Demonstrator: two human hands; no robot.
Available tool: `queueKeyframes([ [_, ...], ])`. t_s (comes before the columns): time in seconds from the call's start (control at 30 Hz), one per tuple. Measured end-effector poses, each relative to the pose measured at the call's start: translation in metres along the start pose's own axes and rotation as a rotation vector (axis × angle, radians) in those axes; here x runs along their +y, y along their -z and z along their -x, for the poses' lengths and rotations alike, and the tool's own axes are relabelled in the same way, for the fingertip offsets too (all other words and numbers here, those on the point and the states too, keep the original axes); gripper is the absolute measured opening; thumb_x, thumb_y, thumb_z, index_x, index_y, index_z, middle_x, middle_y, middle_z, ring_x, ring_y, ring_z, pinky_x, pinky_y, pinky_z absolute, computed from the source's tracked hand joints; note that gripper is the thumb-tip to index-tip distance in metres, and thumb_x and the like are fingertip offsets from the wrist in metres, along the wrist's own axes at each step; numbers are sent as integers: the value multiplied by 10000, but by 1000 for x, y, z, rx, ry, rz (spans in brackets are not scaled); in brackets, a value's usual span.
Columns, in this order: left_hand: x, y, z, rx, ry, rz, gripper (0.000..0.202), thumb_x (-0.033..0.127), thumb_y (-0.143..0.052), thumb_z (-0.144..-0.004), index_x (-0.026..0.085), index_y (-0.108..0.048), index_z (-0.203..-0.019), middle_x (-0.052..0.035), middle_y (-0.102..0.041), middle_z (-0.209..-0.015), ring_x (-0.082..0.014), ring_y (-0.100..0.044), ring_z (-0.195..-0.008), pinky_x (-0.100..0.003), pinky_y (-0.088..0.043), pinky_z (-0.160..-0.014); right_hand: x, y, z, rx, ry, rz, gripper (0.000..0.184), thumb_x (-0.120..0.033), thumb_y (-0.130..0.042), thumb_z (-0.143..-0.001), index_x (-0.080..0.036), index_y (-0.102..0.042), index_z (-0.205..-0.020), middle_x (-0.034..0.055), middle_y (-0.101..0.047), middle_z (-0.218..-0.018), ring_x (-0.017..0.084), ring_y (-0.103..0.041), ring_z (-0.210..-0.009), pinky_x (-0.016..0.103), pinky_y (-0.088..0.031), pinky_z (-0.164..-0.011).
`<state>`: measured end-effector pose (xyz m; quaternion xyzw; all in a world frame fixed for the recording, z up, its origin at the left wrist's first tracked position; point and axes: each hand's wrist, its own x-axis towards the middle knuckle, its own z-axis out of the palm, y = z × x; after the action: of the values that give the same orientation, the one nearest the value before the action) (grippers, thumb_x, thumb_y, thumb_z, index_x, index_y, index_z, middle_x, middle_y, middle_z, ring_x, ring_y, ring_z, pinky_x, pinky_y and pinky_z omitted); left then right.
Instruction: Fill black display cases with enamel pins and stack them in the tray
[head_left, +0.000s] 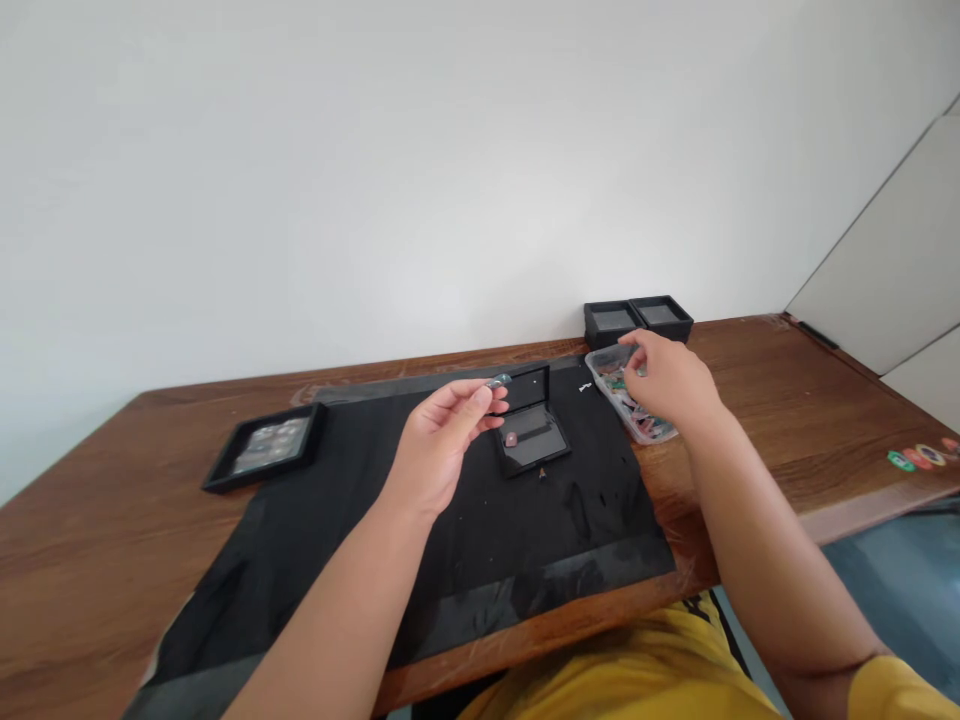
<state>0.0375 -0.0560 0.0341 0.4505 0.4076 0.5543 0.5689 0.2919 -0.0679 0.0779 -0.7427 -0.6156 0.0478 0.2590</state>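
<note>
My left hand (457, 425) pinches a small shiny blue-green piece (498, 381) between thumb and fingertips; its exact kind is too small to make out. Behind those fingers an open black box (534, 455) lies on the black mat, its lid tilted up. Inside the box sits a small pinkish piece (511, 440) on the grey lining. Over a clear plastic tub (626, 412) hovers my right hand (664, 375), fingers curved and apart, with nothing seen in them. Many small coloured pieces fill the tub, partly hidden by that hand.
A black framed case (264, 448) with pale pieces under its window lies at the left. Two black boxes (637, 318) stand against the wall, behind the tub. A tiny brown piece (542, 474) and white bits (585, 387) lie on the black mat (480, 560). Round stickers (930, 455) mark the right edge.
</note>
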Motion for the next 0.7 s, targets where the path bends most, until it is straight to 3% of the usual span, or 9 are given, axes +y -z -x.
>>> queueKeyframes([
  [0.07,1,-1,0,2,9,3,400,479,-903,-597,204,-737,-836,-25,-772,-844,-161,-708,-773,-278,-583,-698,-17,-5,9,88,81,-174,253,-322,-624,-876,-221,-710,-1091,40,-733,-843,172,-607,-685,290,-379,-605],
  [0.17,1,-2,1,-2,11,-7,360,462,-884,-620,198,-721,-801,-24,-766,-826,-160,-705,-764,-275,-578,-689,-41,-19,25,89,208,-418,308,-453,-558,-941,-203,-735,-929,21,-703,-747,127,-561,-579,270,-399,-573],
  [0.37,1,-5,4,-53,4,-33,282,419,-852,-645,198,-704,-739,-29,-763,-786,-190,-708,-753,-322,-587,-705,-57,-45,48,46,451,-552,295,-394,-644,-898,-196,-733,-1097,37,-770,-907,127,-626,-671,253,-492,-665],
  [0.57,3,-8,5,-34,-16,-86,292,445,-835,-632,199,-697,-710,-46,-761,-772,-211,-701,-727,-362,-591,-702,-55,-55,50,17,472,-560,397,-385,-651,-887,-219,-669,-1247,41,-767,-995,126,-632,-695,270,-517,-682],
  [0.7,5,-8,5,-70,4,-94,262,410,-826,-619,197,-685,-675,-33,-731,-723,-188,-664,-673,-327,-563,-642,-55,-57,50,-23,457,-574,431,-379,-684,-864,-229,-642,-1266,33,-746,-997,121,-632,-705,260,-508,-670],
])
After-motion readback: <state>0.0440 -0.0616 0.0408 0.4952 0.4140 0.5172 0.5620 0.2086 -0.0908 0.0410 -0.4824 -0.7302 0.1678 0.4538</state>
